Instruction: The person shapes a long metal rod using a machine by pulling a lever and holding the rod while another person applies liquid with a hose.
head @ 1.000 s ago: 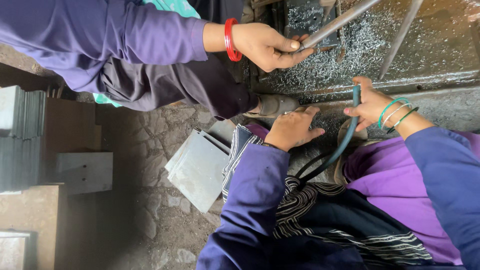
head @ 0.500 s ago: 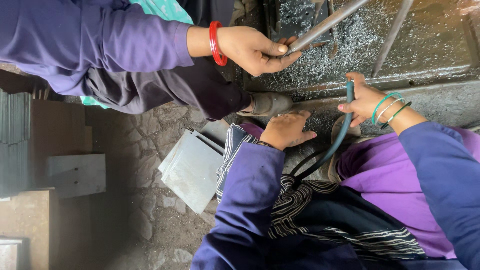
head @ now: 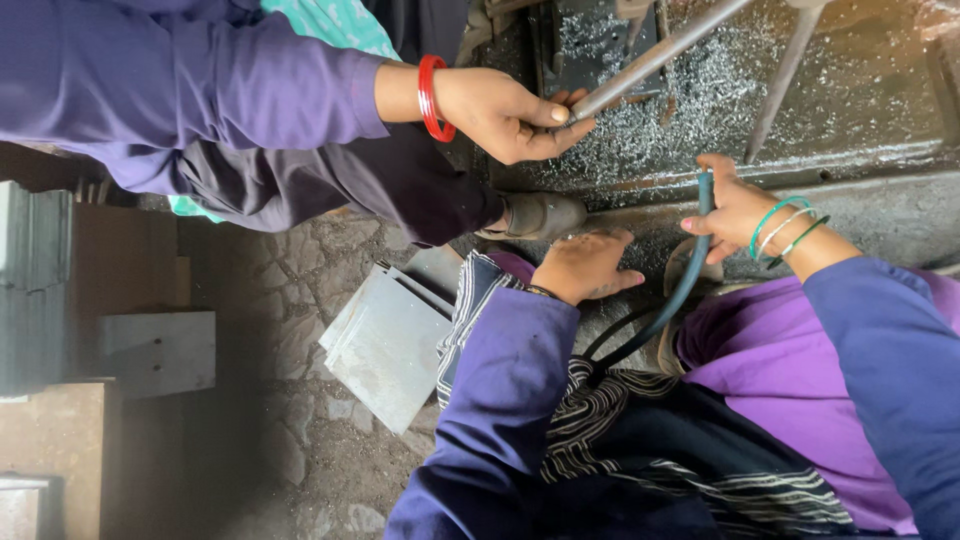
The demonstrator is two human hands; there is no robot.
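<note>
hose held at the bed's edge, little moved in the last second

the right hand (head: 735, 208) stays closed round the hose (head: 680, 290) at right centre, its tip up against the ledge of the chip-strewn bed (head: 860, 90), barely shifted from a moment ago, so the grip holds as it was. the left hand (head: 585, 268) lies open and spread on the ledge in mid frame, holding nothing. at the top a co-worker's hand (head: 510, 112) grips a rod (head: 660, 55) slanting over the chips, near the hose tip; their shoe (head: 540, 215) stands just beside the left hand. metal sheets (head: 385, 340) lie on the floor at lower left.
</note>
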